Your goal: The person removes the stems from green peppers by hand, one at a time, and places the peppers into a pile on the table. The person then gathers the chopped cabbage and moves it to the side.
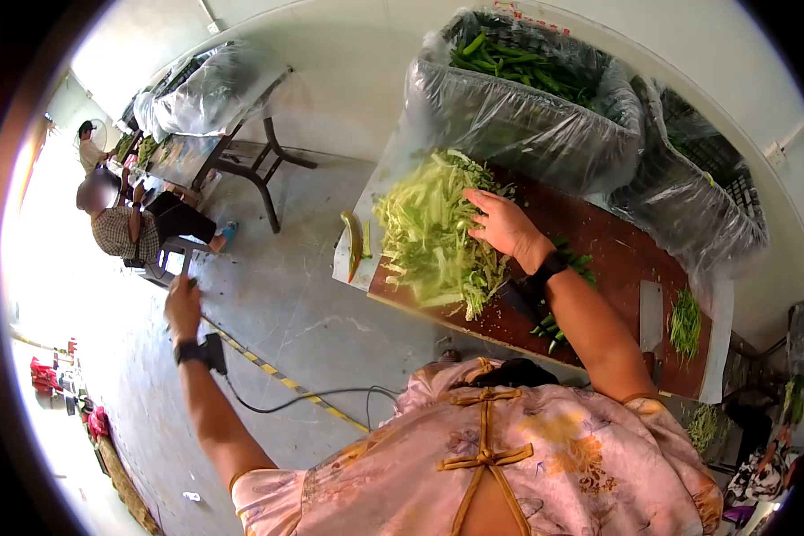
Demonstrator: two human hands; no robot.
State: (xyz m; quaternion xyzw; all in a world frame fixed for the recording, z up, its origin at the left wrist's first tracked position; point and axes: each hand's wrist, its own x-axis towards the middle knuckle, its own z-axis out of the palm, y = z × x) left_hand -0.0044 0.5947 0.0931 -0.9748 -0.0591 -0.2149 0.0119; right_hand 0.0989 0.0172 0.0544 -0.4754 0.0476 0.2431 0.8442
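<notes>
My right hand (507, 225) rests with its fingers apart on the right side of a heap of pale green chopped vegetable pieces (420, 228) on the brown table (607, 232). My left hand (184, 308) is out to the left over the floor, away from the table, its fingers curled; a small dark green bit shows at the fingertips, too small to name. Green peppers (552, 332) lie below my right forearm. One long yellowish pepper (355, 246) is at the table's left corner. A cleaver (651, 313) lies farther right, beside thin green stems (685, 323).
Plastic-lined crates (527, 103) of green peppers stand behind the heap, with another lined crate (701, 179) to the right. At the left, a seated person (129, 223) and a second person (91, 152) are by another table (183, 161). A black cable (304, 393) hangs from my left wrist.
</notes>
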